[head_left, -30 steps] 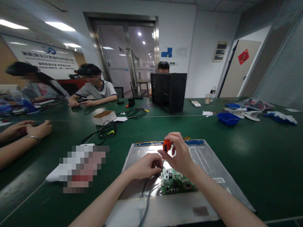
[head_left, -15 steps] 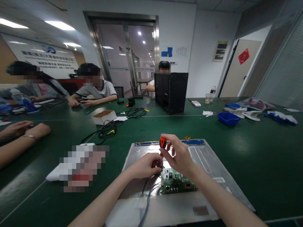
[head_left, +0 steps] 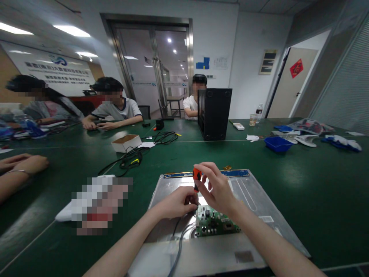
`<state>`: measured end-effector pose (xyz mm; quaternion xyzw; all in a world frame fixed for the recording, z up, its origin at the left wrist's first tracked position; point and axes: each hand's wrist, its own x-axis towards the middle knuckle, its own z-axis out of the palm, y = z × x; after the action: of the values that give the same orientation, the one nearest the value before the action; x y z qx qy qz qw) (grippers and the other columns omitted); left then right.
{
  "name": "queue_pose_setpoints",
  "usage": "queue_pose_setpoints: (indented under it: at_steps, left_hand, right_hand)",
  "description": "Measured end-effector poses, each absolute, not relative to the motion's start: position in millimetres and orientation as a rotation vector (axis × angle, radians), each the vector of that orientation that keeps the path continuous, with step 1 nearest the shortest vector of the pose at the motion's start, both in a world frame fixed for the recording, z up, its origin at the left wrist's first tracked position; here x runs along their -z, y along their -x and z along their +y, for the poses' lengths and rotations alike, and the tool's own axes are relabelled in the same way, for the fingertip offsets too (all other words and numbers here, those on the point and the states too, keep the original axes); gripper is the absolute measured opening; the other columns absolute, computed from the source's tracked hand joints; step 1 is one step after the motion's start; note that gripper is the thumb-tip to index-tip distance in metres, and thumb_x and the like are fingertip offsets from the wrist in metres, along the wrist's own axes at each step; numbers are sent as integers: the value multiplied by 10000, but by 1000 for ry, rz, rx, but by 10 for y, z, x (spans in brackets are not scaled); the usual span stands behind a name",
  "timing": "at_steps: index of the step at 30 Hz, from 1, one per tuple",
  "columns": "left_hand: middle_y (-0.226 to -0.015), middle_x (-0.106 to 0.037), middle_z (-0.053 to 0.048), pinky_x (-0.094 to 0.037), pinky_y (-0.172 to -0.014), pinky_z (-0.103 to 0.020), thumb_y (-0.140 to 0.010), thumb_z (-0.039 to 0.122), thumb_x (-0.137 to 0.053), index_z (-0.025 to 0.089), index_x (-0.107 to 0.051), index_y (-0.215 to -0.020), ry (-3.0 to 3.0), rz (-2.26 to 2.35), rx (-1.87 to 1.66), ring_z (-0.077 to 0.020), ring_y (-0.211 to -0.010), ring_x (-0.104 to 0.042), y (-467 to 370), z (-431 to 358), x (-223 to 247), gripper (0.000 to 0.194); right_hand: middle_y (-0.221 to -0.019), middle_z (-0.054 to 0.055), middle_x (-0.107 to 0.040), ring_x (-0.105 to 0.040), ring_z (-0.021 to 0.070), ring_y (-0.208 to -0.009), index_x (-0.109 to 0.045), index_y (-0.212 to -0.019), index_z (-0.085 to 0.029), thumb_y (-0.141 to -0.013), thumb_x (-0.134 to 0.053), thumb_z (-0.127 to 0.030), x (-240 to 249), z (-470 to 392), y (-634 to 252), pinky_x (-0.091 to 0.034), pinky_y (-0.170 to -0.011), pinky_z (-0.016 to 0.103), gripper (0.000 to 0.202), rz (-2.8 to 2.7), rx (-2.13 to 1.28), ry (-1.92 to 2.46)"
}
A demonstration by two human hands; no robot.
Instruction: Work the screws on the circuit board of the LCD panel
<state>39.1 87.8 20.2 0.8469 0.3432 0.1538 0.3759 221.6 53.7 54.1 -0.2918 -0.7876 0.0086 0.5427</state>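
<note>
Over the upper left corner of the green board (head_left: pixel 216 223), the screwdriver (head_left: pixel 197 175) stands nearly upright, its orange-and-black handle on top and its tip hidden by fingers. The right hand (head_left: pixel 218 187) has the handle pinched between thumb and fingertips. The left hand (head_left: pixel 179 202) is curled low beside the shaft, thumb and fingers close together; whether it grips the shaft or something else, I cannot tell. The board lies on the metal panel (head_left: pixel 262 231), with a grey cable (head_left: pixel 179 250) running from near its left edge toward the wearer. A blue strip (head_left: pixel 239 173) lines the panel's far edge. The panel rests on the green table (head_left: pixel 273 173). Farther off, to the left, black cables (head_left: pixel 131 159) lie beside an open box (head_left: pixel 123 146); ahead stands a black case (head_left: pixel 217 113), with a person (head_left: pixel 190 104) partly behind it; to the right sits a blue tray (head_left: pixel 278 147), near gloves (head_left: pixel 343 143).
</note>
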Motion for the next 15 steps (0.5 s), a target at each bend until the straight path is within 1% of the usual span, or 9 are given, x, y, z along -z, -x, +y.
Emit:
queue_pose_setpoints:
  at_steps: [3,7,9,12,15]
  left_hand:
    - [-702,-537,21,-385,-604,-246,-733,154,-576,175,-572,-778,-2200,865,-411,-145,-639,-491,-390,874,-198,50]
    - [-739,-559,11,-387,-608,-244,-741,152,-579,178,-570,-790,-2265,858,-401,-148,-662,-508,-378,881,-191,56]
    - [-728,-554,12,-378,-599,-242,-740,147,-573,177,-564,-785,-2297,862,-401,-148,-655,-503,-374,878,-187,55]
    - [-721,-565,7,-373,-596,-244,-735,120,-550,175,-572,-807,-2331,843,-409,-151,-651,-503,-382,861,-185,93]
    - [-768,-608,-17,-379,-603,-253,-749,111,-539,169,-600,-867,-2361,813,-419,-161,-667,-523,-397,841,-190,145]
  right_hand:
    - [-1076,91,-619,-578,115,-655,-474,-1303,-219,-958,-473,-171,-523,543,-2216,-468,-494,220,348,-1874,-19,712]
    - [-895,27,-643,-568,121,-609,-466,-1239,-224,-928,-585,-259,-461,570,-2198,-442,-476,216,335,-1804,4,750]
    - [-856,11,-637,-574,124,-614,-472,-1211,-231,-926,-590,-268,-441,583,-2194,-438,-476,211,311,-1783,7,767]
    - [-988,53,-636,-586,120,-653,-488,-1221,-233,-936,-556,-231,-447,584,-2202,-450,-486,212,293,-1801,11,770]
    - [-1111,86,-603,-583,109,-661,-509,-1259,-241,-936,-528,-189,-481,566,-2216,-468,-492,214,327,-1822,-2,762]
